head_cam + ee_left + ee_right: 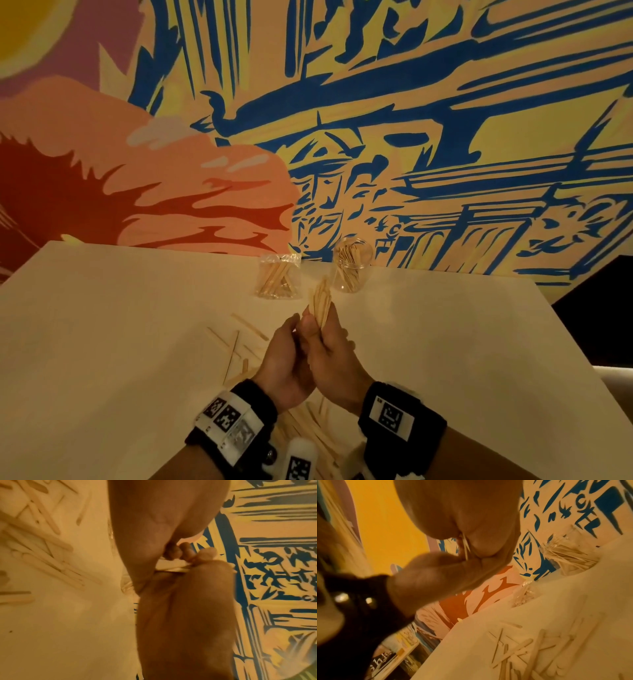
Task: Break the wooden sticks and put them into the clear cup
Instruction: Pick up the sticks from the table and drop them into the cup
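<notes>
A bundle of thin wooden sticks (322, 303) stands upright above the middle of the table, and both hands hold its lower end. My left hand (291, 337) grips it from the left and my right hand (330, 334) from the right, palms close together. In the left wrist view the sticks (171, 568) show as pale edges pinched between the two hands. The right wrist view shows a sliver of stick (466, 547) between the palms. The clear cup (352, 263) stands just beyond the hands at the table's far edge, with several stick pieces inside.
A clear plastic bag (279, 277) of sticks lies left of the cup. Several loose sticks (239, 342) lie scattered on the white table (120, 342) left of my hands, with more sticks (308, 428) under my wrists. A painted wall rises behind the table; its right edge drops into darkness.
</notes>
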Motion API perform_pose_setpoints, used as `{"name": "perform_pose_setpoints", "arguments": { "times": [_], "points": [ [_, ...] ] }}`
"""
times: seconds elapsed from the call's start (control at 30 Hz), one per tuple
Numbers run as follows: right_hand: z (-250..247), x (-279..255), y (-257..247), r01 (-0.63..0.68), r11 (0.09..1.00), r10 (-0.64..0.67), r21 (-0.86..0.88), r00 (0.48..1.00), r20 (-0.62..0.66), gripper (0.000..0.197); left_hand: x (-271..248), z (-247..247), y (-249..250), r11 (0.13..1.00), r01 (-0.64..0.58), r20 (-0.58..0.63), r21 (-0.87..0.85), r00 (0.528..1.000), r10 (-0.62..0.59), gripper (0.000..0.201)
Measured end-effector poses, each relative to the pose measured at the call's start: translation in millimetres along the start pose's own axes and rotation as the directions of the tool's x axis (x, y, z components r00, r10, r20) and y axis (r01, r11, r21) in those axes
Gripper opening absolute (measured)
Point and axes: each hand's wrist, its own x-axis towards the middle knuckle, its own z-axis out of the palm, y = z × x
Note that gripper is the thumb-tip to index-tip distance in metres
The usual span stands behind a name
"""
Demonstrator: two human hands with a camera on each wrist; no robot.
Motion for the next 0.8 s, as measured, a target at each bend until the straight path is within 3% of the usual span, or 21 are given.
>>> {"name": "perform_pose_setpoints", "arguments": {
  "times": [0.07, 0.17, 0.3, 0.37, 0.43, 0.47, 0.53, 0.63, 0.67, 0.8],
  "points": [
    [-0.5, -1.5, 2.1, -0.027, 0.999, 0.028, -0.024, 0.999, 0.024, 0.019, -6.1, 3.8, 5.9, 0.995, -0.038, 0.016, 0.088, 0.999, 0.037, 0.052],
    [-4.8, -1.6, 4.4, -0.029, 0.998, 0.037, -0.053, 0.988, 0.151, 0.027, -11.4, 6.0, 25.8, 0.932, -0.237, 0.01, 0.276, 0.97, 0.244, 0.059],
    [-11.4, -3.6, 10.9, -0.06, 0.97, 0.127, -0.236, 0.95, 0.283, 0.017, -16.9, 18.5, 59.5, 0.665, -0.515, 0.161, 0.541, 0.839, 0.519, 0.058],
    [-13.5, -1.2, 5.6, -0.046, 0.944, 0.158, -0.327, 0.933, 0.324, 0.016, -15.7, 22.2, 63.6, 0.502, -0.514, 0.276, 0.695, 0.836, 0.474, 0.055],
    [-13.9, 2.3, -5.8, -0.013, 0.924, 0.155, -0.382, 0.926, 0.345, 0.03, -12.0, 19.2, 60.8, 0.345, -0.441, 0.354, 0.829, 0.89, 0.287, 0.055],
    [-14.3, 4.7, -8.0, -0.017, 0.916, 0.169, -0.402, 0.923, 0.346, 0.037, -9.5, 16.7, 58.7, 0.326, -0.426, 0.36, 0.844, 0.9, 0.245, 0.055],
    [-16.6, 7.9, -13.0, -0.014, 0.9, 0.181, -0.435, 0.921, 0.345, 0.038, -7.8, 14.1, 55.1, 0.391, -0.434, 0.347, 0.812, 0.897, 0.273, 0.054],
    [-17.0, 11.5, -8.3, -0.012, 0.88, 0.194, -0.475, 0.921, 0.336, 0.032, -6.6, 12.7, 49.5, 0.366, -0.414, 0.339, 0.834, 0.906, 0.252, 0.054],
    [-16.2, 10.3, -7.8, -0.02, 0.887, 0.201, -0.461, 0.916, 0.348, 0.03, -5.4, 10.8, 48.1, 0.392, -0.406, 0.329, 0.825, 0.911, 0.251, 0.055],
    [-14.2, 3.6, -15.7, -0.057, 0.984, 0.11, -0.169, 0.94, 0.322, 0.028, -8.5, -4.4, 41.8, 0.758, -0.346, 0.145, 0.553, 0.936, 0.321, 0.058]
  ]
}}
